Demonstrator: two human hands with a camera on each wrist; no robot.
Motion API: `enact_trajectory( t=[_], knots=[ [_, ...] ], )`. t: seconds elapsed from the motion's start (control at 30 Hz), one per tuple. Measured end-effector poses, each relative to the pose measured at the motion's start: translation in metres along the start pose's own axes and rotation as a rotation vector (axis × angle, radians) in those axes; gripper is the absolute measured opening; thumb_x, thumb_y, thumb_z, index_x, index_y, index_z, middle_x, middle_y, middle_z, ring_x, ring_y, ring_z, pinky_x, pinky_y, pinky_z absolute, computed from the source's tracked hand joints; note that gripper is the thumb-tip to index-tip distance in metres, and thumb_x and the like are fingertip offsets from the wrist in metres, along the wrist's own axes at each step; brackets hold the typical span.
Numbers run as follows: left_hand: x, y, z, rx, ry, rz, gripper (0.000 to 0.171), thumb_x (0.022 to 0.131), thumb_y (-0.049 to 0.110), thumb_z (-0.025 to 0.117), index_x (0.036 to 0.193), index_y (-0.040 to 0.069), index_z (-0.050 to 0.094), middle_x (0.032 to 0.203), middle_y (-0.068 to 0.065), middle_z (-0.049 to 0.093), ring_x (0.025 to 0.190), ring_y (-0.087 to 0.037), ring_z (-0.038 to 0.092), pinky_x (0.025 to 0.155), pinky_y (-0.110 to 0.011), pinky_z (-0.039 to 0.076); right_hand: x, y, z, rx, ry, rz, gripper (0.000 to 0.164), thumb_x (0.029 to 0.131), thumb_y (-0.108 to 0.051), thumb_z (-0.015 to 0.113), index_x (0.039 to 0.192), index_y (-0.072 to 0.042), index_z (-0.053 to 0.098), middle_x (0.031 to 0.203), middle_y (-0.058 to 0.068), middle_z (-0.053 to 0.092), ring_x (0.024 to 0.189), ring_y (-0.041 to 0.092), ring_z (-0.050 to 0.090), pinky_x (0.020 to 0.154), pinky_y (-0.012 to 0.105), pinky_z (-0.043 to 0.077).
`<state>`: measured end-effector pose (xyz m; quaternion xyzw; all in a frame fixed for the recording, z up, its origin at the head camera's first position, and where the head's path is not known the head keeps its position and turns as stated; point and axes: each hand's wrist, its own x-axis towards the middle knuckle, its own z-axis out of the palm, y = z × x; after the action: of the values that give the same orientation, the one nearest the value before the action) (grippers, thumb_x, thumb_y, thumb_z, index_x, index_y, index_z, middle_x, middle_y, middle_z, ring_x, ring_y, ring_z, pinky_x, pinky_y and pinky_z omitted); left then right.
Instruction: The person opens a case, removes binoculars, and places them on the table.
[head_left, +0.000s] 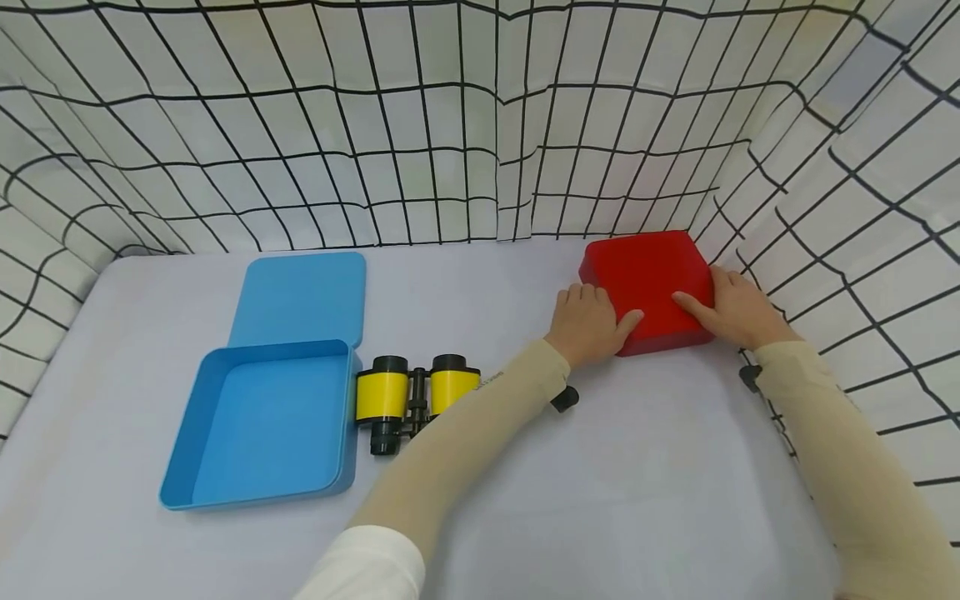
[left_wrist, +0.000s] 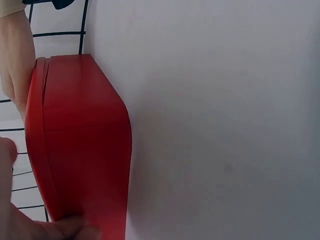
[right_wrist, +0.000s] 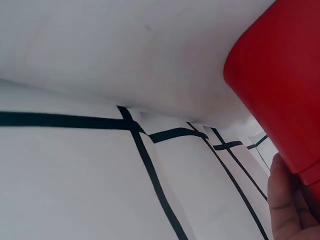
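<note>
A closed red box (head_left: 651,279) lies at the far right of the white table, its lid seam showing in the left wrist view. My left hand (head_left: 591,325) grips its left side, thumb along the front edge. On the opposite side my right hand (head_left: 742,310) holds it, with the thumb over the top and fingers down the side wall. The right wrist view shows those fingertips (right_wrist: 282,200) against the red wall near the seam. Yellow and black binoculars (head_left: 382,396) rest left of my left arm, which partly covers them.
An open blue box (head_left: 262,433) with a bare bottom stands at the left, touching or close beside the binoculars. Its flat blue lid (head_left: 303,296) lies just behind. White walls with a black grid (head_left: 420,167) enclose the back and sides, close to my right arm.
</note>
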<state>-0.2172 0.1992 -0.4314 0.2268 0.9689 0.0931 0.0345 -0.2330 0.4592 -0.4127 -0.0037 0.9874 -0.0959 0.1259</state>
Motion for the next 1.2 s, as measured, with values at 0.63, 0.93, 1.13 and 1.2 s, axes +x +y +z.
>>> enact_trajectory(
  t=[0.63, 0.93, 1.13, 1.2],
  knots=[
    [-0.009, -0.003, 0.005, 0.010, -0.021, -0.043, 0.067, 0.104, 0.065, 0.030, 0.111, 0.008, 0.064, 0.111, -0.006, 0.065, 0.107, -0.021, 0.057, 0.100, -0.035, 0.048, -0.009, -0.013, 0.006, -0.007, 0.062, -0.052, 0.104, 0.096, -0.074, 0.044, 0.149, 0.015, 0.031, 0.139, 0.039, 0.046, 0.124, 0.056, 0.046, 0.105, 0.071, 0.046],
    [-0.012, -0.006, 0.007, 0.039, -0.013, -0.054, 0.064, 0.105, 0.063, 0.031, 0.114, 0.008, 0.063, 0.113, -0.006, 0.066, 0.108, -0.021, 0.058, 0.101, -0.035, 0.049, -0.007, -0.007, 0.009, 0.032, 0.074, -0.079, 0.094, 0.096, -0.072, 0.048, 0.140, 0.011, 0.040, 0.123, 0.034, 0.057, 0.106, 0.048, 0.057, 0.094, 0.064, 0.055],
    [-0.013, -0.008, 0.007, 0.043, 0.001, -0.050, 0.062, 0.105, 0.063, 0.032, 0.112, 0.009, 0.063, 0.112, -0.006, 0.067, 0.106, -0.021, 0.058, 0.100, -0.035, 0.049, -0.006, -0.005, 0.005, -0.012, 0.094, -0.087, 0.098, 0.095, -0.075, 0.045, 0.142, 0.011, 0.040, 0.131, 0.034, 0.051, 0.114, 0.049, 0.050, 0.097, 0.066, 0.052],
    [-0.013, -0.009, 0.006, 0.041, 0.008, -0.053, 0.062, 0.105, 0.062, 0.033, 0.113, 0.009, 0.063, 0.113, -0.006, 0.067, 0.107, -0.021, 0.058, 0.100, -0.035, 0.049, -0.007, -0.007, 0.003, -0.056, 0.104, -0.097, 0.099, 0.096, -0.075, 0.044, 0.141, 0.013, 0.042, 0.133, 0.035, 0.050, 0.117, 0.051, 0.047, 0.099, 0.067, 0.051]
  ],
)
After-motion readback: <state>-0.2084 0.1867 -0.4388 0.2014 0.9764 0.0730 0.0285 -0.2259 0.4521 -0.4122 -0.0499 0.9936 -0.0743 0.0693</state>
